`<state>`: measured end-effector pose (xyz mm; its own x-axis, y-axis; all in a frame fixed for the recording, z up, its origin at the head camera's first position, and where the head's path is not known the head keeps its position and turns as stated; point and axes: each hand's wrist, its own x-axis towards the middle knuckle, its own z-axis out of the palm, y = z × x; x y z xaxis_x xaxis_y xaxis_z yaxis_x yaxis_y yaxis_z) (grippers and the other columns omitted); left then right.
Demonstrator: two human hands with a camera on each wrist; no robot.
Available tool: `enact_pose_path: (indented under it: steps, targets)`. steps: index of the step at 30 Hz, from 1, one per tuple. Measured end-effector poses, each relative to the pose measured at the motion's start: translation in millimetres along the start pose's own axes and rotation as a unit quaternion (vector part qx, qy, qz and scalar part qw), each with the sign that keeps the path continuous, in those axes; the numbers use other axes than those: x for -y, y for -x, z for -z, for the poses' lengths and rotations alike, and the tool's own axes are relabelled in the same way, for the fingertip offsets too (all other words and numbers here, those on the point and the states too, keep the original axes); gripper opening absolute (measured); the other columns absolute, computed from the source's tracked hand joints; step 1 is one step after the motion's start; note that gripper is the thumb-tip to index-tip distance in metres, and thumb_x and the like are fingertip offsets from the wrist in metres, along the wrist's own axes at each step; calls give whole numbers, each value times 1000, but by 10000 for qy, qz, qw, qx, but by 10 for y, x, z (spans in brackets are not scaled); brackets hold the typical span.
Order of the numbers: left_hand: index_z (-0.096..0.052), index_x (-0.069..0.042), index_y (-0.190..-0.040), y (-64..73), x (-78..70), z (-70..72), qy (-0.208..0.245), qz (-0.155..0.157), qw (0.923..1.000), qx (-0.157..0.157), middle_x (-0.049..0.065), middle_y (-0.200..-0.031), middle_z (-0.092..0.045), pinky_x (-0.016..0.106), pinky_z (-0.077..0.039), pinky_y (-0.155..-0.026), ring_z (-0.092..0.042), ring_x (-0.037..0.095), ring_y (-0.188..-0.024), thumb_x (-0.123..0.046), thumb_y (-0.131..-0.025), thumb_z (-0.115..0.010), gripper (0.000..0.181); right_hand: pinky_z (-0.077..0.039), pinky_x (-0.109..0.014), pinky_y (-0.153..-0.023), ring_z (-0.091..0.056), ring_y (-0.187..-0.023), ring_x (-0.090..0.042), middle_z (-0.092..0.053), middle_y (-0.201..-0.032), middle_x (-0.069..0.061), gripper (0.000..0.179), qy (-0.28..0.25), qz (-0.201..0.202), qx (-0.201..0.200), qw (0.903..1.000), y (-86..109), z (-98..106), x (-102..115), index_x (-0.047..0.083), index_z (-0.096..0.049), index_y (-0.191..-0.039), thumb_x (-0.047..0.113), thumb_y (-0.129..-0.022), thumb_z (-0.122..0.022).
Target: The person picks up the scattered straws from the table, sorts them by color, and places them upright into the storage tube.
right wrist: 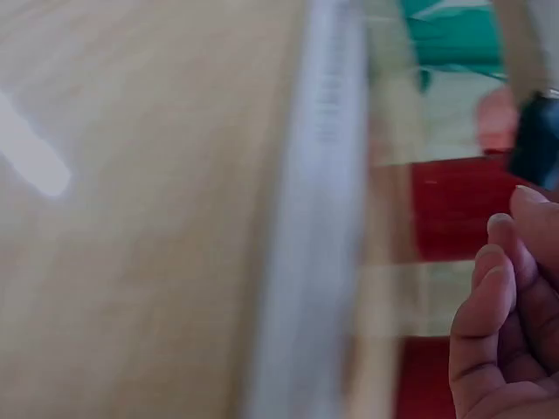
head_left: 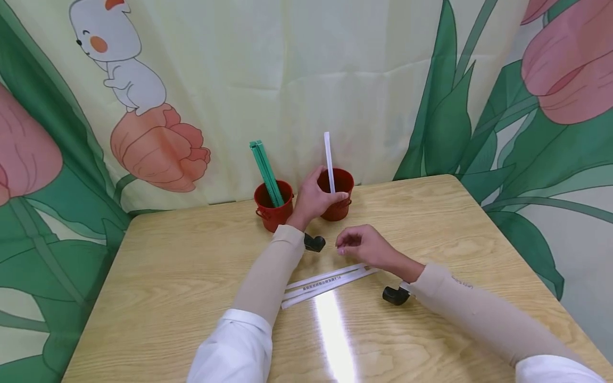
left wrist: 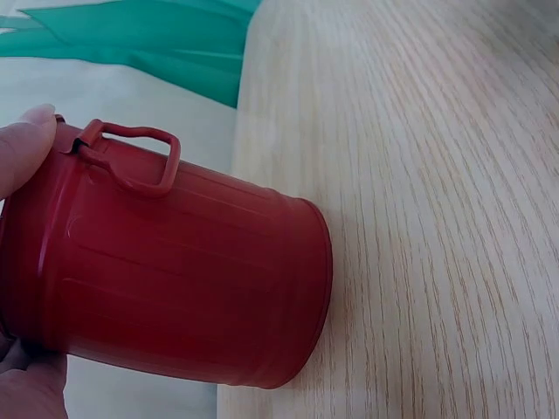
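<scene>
My left hand [head_left: 313,199] grips the right-hand red bucket [head_left: 337,213] near its rim, with thumb and fingers on opposite sides in the left wrist view. One white strip [head_left: 329,159] stands upright inside this bucket. Just in front, my right hand [head_left: 367,246] hovers over the table with loosely bent fingers and nothing visible between them. Several white strips [head_left: 325,285], one with printed markings, lie side by side below the right hand. In the right wrist view a white strip [right wrist: 314,209] looks blurred.
Left of the left hand stands a second red bucket [head_left: 274,219] holding a bundle of green strips [head_left: 266,173]. A patterned curtain [head_left: 287,96] hangs right behind the wooden table [head_left: 182,287]. Both wrists carry small black devices [head_left: 395,296].
</scene>
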<state>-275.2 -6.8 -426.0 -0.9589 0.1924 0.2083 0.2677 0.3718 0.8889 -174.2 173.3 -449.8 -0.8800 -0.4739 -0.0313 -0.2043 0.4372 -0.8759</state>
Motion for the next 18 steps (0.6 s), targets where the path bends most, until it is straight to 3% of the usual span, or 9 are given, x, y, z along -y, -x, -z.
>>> enact_pose_path:
  steps: [5, 12, 18]
  targets:
    - [-55, -12, -139, -22, -20, 14, 60, 68, 10000, 32, 10, -138, -63, 52, -56, -104, -58, 39, -129, -28, -81, -91, 70, -52, -20, -71, -60, -78, -13, -72, -87, -7, 8, 267, -12, 413, 9988, 30, -61, -147, 1, -74, -96, 1, -90, -78]
    - [-54, -13, -141, -31, -13, 20, -155, 68, 9998, 83, 9, -139, -62, 49, -57, -105, -58, 37, -130, -31, -82, -90, 72, -53, -20, -70, -60, -78, -14, -70, -85, -7, 13, 304, 27, 625, 9976, 35, -96, -204, 2, -74, -95, -1, -85, -81]
    - [-55, -12, -139, -10, -7, 8, 52, 58, 10000, 47, 11, -139, -62, 53, -56, -104, -57, 41, -131, -28, -81, -91, 71, -52, -20, -70, -58, -77, -11, -69, -84, -3, 14, 508, 146, 717, 9960, 64, -143, -253, 6, -74, -94, 0, -84, -82]
